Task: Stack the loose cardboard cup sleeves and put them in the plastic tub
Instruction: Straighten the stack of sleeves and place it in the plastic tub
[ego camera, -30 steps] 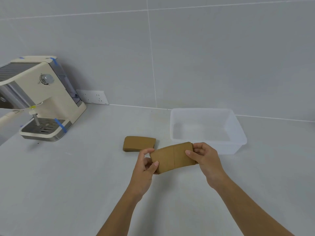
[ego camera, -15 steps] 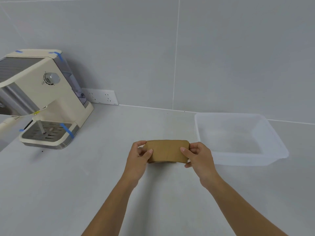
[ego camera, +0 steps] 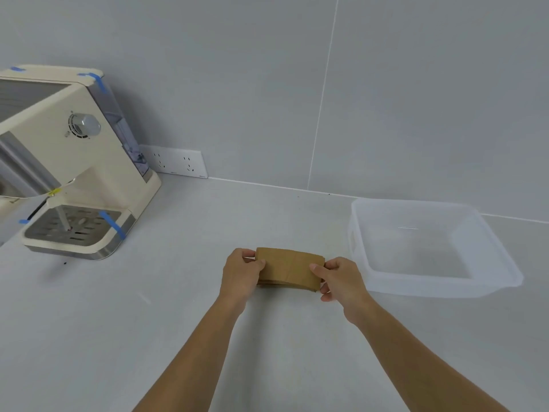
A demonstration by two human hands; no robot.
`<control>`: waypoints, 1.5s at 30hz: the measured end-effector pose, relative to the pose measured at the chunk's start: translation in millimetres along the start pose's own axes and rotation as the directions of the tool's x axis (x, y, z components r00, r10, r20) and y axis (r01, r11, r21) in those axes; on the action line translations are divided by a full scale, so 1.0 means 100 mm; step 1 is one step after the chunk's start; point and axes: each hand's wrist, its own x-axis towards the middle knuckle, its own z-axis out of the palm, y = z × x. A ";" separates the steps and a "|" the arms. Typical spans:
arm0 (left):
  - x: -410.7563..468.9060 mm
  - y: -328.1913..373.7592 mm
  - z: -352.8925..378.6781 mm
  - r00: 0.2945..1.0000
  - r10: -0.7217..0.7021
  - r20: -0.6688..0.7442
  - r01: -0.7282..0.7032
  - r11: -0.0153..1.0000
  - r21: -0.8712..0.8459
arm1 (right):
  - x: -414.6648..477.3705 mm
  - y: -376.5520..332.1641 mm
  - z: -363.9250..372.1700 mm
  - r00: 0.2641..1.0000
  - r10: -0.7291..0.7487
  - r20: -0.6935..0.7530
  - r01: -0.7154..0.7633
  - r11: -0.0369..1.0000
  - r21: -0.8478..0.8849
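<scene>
Far left: a cream espresso machine (ego camera: 74,162) stands on the grey desk (ego camera: 118,322) against the tiled wall, with strips of blue tape (ego camera: 111,224) on its lid and drip tray and a metal knob (ego camera: 86,125) on its side. Just right of it, a white double wall socket (ego camera: 178,162) sits at the foot of the wall.

Centre: 2 bare forearms reach forward from the bottom edge. The left hand (ego camera: 240,273) is closed on the left end of a stack of brown cardboard cup sleeves (ego camera: 289,269), thumb on top and fingers curled beneath. The right hand (ego camera: 341,278) pinches the right end in the same way, thumb pressed on the top sleeve. The stack lies flat, low over the desk between the 2 hands; whether it rests on the surface cannot be told. Edges of lower sleeves show along the near side, slightly out of line.

Right: a translucent plastic tub (ego camera: 502,263) stands on the desk near the right hand, apart from the stack, with nothing visible inside.
</scene>
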 end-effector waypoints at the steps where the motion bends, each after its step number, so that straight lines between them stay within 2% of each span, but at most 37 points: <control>1: 0.01 -0.01 0.00 1.000 0.000 -0.010 0.000 1.000 0.010 | 0.01 0.01 0.01 1.000 0.003 0.004 -0.003 1.000 -0.015; 7: 0.13 -0.03 -0.06 0.997 -0.078 0.022 0.074 0.989 0.130 | 0.07 0.01 0.01 0.999 0.029 -0.019 -0.031 0.993 -0.114; 12: 0.22 0.17 -0.12 0.958 -0.226 0.178 0.202 0.969 0.141 | 0.14 -0.14 -0.02 0.983 0.168 0.073 -0.157 0.978 -0.137; 15: 0.29 0.24 -0.10 0.936 -0.258 0.241 0.206 0.954 0.219 | 0.17 -0.20 0.01 0.968 0.209 0.136 -0.187 0.969 -0.161; 19: 0.33 0.22 -0.04 0.921 -0.268 0.284 0.200 0.948 0.248 | 0.19 -0.19 0.06 0.971 0.188 0.144 -0.160 0.969 -0.188; 23: 0.32 0.12 -0.09 0.884 -0.261 0.388 0.220 0.965 0.145 | 0.18 -0.13 -0.01 0.971 0.143 0.194 -0.117 0.983 -0.139; 26: 0.23 -0.04 -0.11 0.864 -0.172 0.474 0.182 0.983 0.025 | 0.11 -0.05 -0.04 0.966 0.052 0.255 -0.037 0.997 -0.063; 29: 0.09 -0.20 -0.08 0.912 -0.027 0.408 0.084 0.989 -0.121 | 0.05 0.09 -0.01 0.965 -0.077 0.252 0.065 0.996 0.056; 32: -0.09 -0.29 -0.04 0.911 0.144 0.385 -0.032 0.958 -0.284 | 0.01 0.19 0.02 0.967 -0.202 0.156 0.188 0.977 0.103; 34: -0.18 -0.36 -0.02 0.912 0.189 0.364 -0.058 0.938 -0.342 | -0.03 0.23 0.03 0.954 -0.256 0.153 0.229 0.958 0.173; 40: -0.36 -0.45 0.09 0.944 0.208 0.255 -0.077 0.892 -0.445 | -0.14 0.51 0.19 0.950 -0.249 0.190 0.160 0.906 0.392; 43: -0.44 -0.34 0.21 0.988 0.127 0.088 -0.078 0.901 -0.428 | -0.17 0.49 0.23 0.956 -0.254 0.148 0.150 0.855 0.497; 45: -0.46 -0.30 0.30 0.997 0.071 -0.037 -0.080 0.923 -0.377 | -0.18 0.43 0.26 0.969 -0.243 0.052 0.189 0.856 0.481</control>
